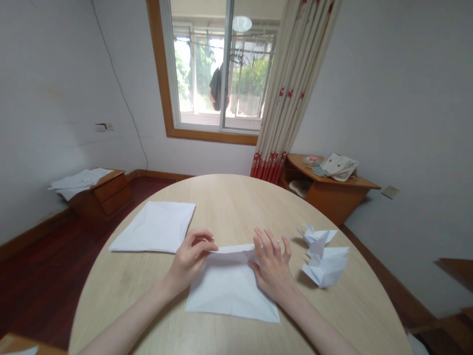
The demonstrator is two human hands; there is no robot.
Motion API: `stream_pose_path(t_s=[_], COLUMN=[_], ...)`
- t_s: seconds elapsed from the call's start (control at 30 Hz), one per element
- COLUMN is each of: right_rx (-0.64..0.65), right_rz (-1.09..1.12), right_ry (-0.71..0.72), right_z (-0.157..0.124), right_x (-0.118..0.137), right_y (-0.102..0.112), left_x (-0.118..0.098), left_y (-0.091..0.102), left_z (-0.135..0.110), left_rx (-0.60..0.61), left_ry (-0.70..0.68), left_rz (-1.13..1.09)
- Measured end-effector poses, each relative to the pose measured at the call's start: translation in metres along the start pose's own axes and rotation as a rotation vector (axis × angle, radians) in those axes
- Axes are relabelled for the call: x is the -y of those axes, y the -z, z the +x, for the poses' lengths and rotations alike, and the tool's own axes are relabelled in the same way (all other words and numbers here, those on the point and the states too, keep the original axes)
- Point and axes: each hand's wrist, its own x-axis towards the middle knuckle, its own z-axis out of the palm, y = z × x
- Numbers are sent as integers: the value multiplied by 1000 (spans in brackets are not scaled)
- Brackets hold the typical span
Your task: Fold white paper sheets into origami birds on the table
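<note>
A white sheet of paper (229, 288) lies in front of me on the round wooden table (236, 207), its far edge folded over. My left hand (192, 259) pinches the left end of that folded edge. Resting on the right end of the fold, my right hand (273, 264) has its fingers spread and pressing down. A stack of flat white paper (155, 227) lies to the left of my left hand. Folded white paper figures (323, 256) stand to the right of my right hand.
A low wooden cabinet (99, 190) with papers on it stands at the left wall. A corner shelf (332, 185) with a bag is at the right, beside a curtain (291, 88) and window (221, 69). Dark wooden floor surrounds the table.
</note>
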Motion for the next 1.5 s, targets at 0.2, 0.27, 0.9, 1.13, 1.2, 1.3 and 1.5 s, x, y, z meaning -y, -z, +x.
stream_pose_path(t_s=[0.2, 0.27, 0.9, 1.13, 1.2, 1.3, 1.5], right_rx=[-13, -23, 74, 268, 314, 369, 435], right_rz=[17, 45, 162, 139, 163, 206, 299], right_ry=[-71, -54, 47, 40, 50, 52, 46], right_z=[1, 2, -5, -13, -13, -12, -15], right_x=[-6, -7, 14, 18, 18, 19, 18], right_y=[4, 7, 25, 11, 10, 10, -2], left_x=[6, 6, -10, 0, 1, 0, -3], left_y=[1, 1, -1, -13, -18, -26, -38], left_z=[1, 1, 1, -14, -18, -22, -28], left_rx=[34, 59, 526, 651, 658, 653, 638], left_ry=[83, 105, 351, 261, 239, 250, 350], left_rz=[-13, -17, -97, -7, 29, 86, 95])
